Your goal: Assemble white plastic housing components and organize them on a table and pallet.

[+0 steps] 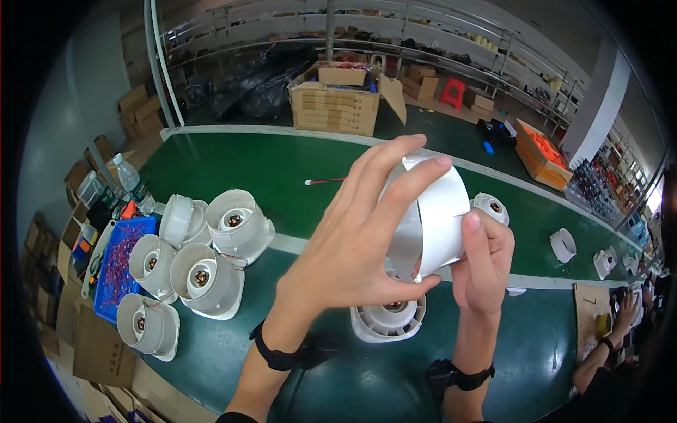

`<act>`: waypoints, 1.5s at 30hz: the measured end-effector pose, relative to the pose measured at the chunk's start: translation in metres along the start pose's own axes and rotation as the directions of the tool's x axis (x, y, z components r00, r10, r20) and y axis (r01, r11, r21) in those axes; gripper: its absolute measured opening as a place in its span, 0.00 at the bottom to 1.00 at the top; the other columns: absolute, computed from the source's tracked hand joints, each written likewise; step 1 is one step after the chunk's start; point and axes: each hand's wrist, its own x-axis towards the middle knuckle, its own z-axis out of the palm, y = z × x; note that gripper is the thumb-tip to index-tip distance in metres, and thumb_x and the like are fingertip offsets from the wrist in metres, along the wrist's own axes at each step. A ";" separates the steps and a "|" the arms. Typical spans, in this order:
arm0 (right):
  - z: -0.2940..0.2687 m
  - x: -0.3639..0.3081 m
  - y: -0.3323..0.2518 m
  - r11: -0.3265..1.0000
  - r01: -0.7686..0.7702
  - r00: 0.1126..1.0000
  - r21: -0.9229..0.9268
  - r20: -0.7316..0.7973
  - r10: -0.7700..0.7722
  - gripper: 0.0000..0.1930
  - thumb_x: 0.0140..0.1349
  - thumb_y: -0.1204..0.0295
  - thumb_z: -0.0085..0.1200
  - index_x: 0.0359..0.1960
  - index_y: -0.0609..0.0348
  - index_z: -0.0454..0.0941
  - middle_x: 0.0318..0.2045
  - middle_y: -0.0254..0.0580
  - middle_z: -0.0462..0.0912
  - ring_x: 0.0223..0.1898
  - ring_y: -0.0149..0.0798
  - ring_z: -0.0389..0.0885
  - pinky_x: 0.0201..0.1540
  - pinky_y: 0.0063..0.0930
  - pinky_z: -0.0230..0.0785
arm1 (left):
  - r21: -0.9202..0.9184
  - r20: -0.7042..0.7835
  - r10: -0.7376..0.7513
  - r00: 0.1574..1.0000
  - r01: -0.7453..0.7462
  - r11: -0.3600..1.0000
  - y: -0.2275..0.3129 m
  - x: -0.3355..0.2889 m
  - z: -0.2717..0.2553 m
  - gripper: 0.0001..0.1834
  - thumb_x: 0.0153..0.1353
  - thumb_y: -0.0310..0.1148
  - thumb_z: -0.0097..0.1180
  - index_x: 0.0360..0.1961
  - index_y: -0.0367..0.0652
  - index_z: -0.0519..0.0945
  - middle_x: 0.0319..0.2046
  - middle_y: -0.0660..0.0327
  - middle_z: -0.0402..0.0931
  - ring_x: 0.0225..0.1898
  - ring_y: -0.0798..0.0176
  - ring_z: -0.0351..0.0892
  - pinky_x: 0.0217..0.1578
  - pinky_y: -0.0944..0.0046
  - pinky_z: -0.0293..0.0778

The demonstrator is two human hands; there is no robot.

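Note:
Above the bench I hold up a white plastic ring-shaped housing (444, 211), tilted on its side. My left hand (342, 236) grips it from the left, fingers over the top rim and thumb at the lower rim. On the opposite side my right hand (486, 264) pinches the wall near its lower right edge. Beneath it a white round fan housing (386, 328) with a copper-coloured motor centre rests on the bench, partly hidden by my left hand and the ring. A red wire with a small white connector (308, 182) runs behind my left hand.
Several white motor housings (204, 282) stand on the left, beside a blue tray (149, 225) of wires and a plastic bottle (134, 182). More white parts (563, 245) lie on the green bench (296, 158) to the right. A co-worker's hand (624, 310) works at far right. Cardboard boxes (335, 109) sit behind.

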 end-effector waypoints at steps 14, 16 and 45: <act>0.001 -0.002 -0.029 0.964 -0.075 0.997 -0.256 -0.028 0.070 0.05 0.61 0.80 0.53 0.35 0.71 0.78 0.30 0.37 0.82 0.33 0.25 0.80 0.36 0.16 0.73 | 0.034 0.127 0.003 0.992 -0.008 0.999 -0.006 -0.003 -0.012 0.57 0.31 0.35 0.77 0.66 0.44 0.60 0.65 0.46 0.59 0.65 0.41 0.60 0.60 0.49 0.63; 0.005 -0.002 -0.031 0.954 -0.100 0.995 -0.281 -0.025 0.097 0.06 0.61 0.81 0.52 0.37 0.71 0.78 0.29 0.37 0.81 0.32 0.24 0.78 0.34 0.15 0.70 | 0.041 0.125 0.010 0.992 -0.015 0.999 -0.008 -0.004 -0.013 0.57 0.31 0.35 0.77 0.66 0.44 0.60 0.64 0.46 0.59 0.65 0.41 0.60 0.60 0.49 0.63; -0.008 -0.002 -0.026 0.980 -0.147 0.982 0.132 0.140 0.128 0.23 0.64 0.65 0.54 0.51 0.76 0.68 0.37 0.53 0.81 0.37 0.39 0.84 0.34 0.32 0.80 | -0.070 0.077 0.094 0.993 -0.089 0.994 0.004 0.000 -0.012 0.51 0.36 0.43 0.73 0.64 0.40 0.64 0.64 0.42 0.59 0.63 0.40 0.61 0.63 0.48 0.56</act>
